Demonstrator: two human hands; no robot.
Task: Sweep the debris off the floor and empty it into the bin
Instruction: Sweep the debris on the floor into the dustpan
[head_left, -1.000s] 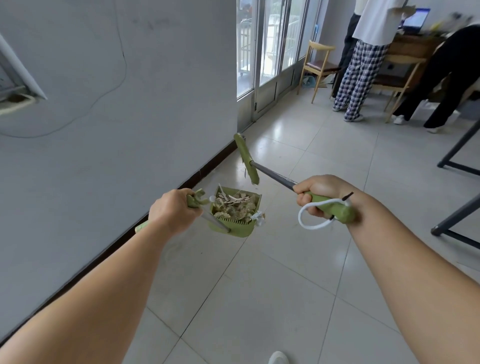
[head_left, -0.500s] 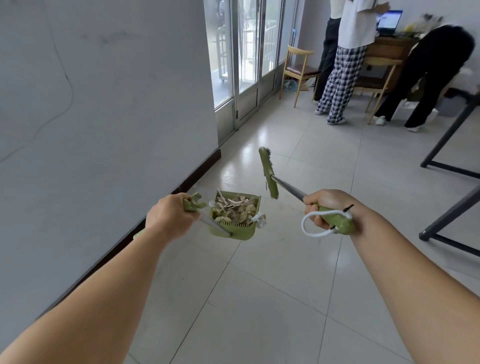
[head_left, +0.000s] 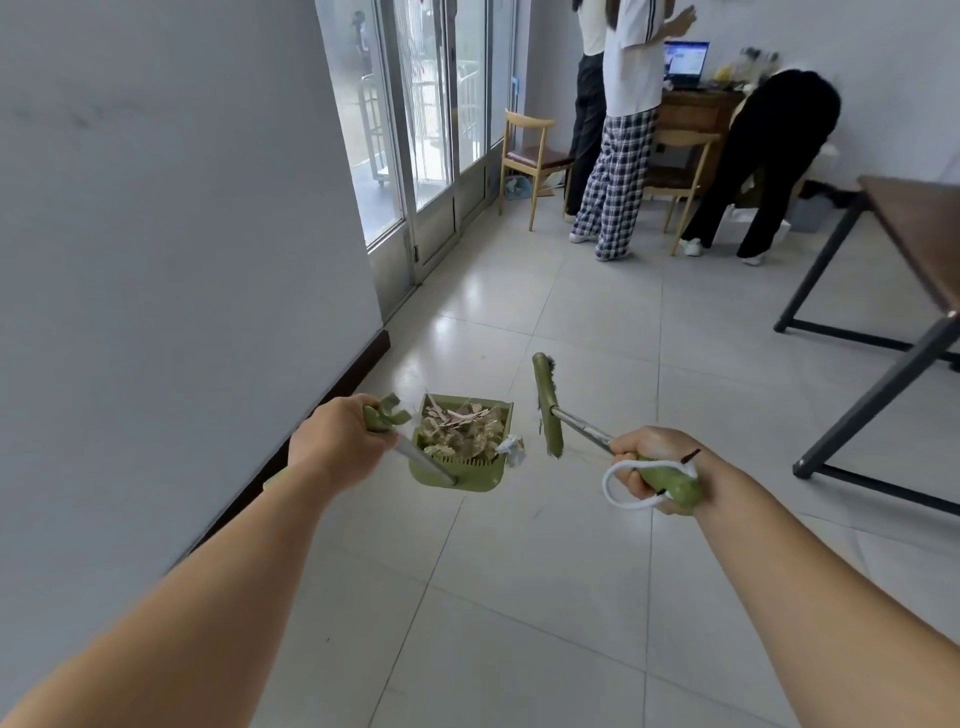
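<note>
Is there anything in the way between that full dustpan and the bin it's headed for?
A grey bin-like box sits far off by the desk, though I can't be sure that's the bin. The tiled floor ahead of the dustpan looks open; the people and the dark table stand close to that route.

The floor (head_left: 519, 597) is laid with pale glossy tiles, and light from the glass doors (head_left: 431, 130) is reflected in them. A wooden chair (head_left: 535, 156) is stood on it near the doors, and black table legs (head_left: 878, 374) are planted at the right. Three standing people are borne at the far end. A few dark specks are seen on the near tiles.
</note>
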